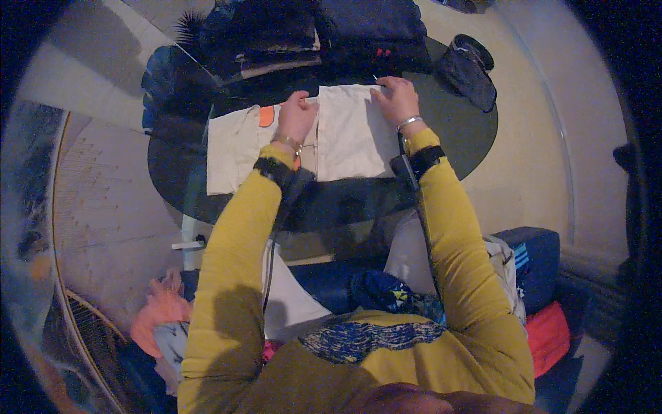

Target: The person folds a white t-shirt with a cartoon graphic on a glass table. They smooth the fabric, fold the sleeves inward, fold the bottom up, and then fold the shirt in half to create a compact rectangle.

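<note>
A cream-coloured cloth garment (351,134), partly folded, lies across the dark oval table (465,139). An orange patch shows on its left part. Over the garment's middle rests my left hand (297,120), its thumb and fingers curled near the edge of the folded right part; whether they grip cloth is unclear. My right hand (397,99) is at the garment's upper right corner, with the thumb on the cloth and the fingers at its far edge, seemingly pinching it. A thin pale tip sticks out beside these fingers.
Stacks of dark folded clothes (372,26) stand along the table's far side. At the far right lies a dark cap-like item (468,67). More clothes lie beside me, with a coral garment (160,310) at the left and a red cloth (548,339) at the right.
</note>
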The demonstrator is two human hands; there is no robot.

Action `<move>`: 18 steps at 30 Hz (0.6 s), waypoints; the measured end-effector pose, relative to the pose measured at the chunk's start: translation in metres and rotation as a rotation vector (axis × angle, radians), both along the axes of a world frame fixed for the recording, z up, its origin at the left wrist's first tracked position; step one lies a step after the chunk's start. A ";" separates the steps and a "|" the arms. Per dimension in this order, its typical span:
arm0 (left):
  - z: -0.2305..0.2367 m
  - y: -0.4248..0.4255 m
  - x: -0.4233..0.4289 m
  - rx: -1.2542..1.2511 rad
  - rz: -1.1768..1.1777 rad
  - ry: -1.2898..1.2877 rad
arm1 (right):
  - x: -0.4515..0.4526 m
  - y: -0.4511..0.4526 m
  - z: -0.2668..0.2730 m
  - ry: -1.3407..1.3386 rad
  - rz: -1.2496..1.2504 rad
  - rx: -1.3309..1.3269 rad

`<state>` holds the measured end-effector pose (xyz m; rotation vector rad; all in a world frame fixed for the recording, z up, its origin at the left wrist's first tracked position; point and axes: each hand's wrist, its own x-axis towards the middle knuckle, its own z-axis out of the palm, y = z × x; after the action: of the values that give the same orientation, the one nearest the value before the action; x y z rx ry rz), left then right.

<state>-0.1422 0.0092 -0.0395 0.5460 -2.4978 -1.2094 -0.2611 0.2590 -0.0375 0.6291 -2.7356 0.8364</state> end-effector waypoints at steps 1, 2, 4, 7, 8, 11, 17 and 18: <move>0.005 0.005 0.015 0.052 -0.027 -0.021 | 0.005 0.000 0.002 0.005 0.038 0.025; 0.011 0.010 0.030 0.105 -0.055 -0.042 | 0.012 -0.002 0.002 0.015 0.051 0.030; 0.025 0.021 0.068 0.147 -0.103 -0.037 | 0.033 -0.011 0.011 0.037 0.079 0.103; 0.040 0.040 0.124 0.117 -0.141 0.020 | 0.072 -0.012 0.027 -0.020 0.097 0.219; 0.040 0.046 0.135 0.099 -0.141 0.028 | 0.081 -0.007 0.027 -0.053 0.074 0.221; 0.044 0.058 0.153 0.049 -0.191 -0.002 | 0.096 0.019 0.019 -0.083 0.021 0.204; 0.012 0.039 0.143 -0.170 -0.311 0.029 | 0.120 0.034 0.019 -0.174 -0.103 0.261; 0.010 0.036 0.142 -0.180 -0.325 0.045 | 0.119 0.036 0.019 -0.211 -0.086 0.258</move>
<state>0.0001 0.0453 -0.0296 0.0668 -2.6926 -1.0698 -0.1425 0.2948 -0.0187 0.4882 -3.0688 0.5637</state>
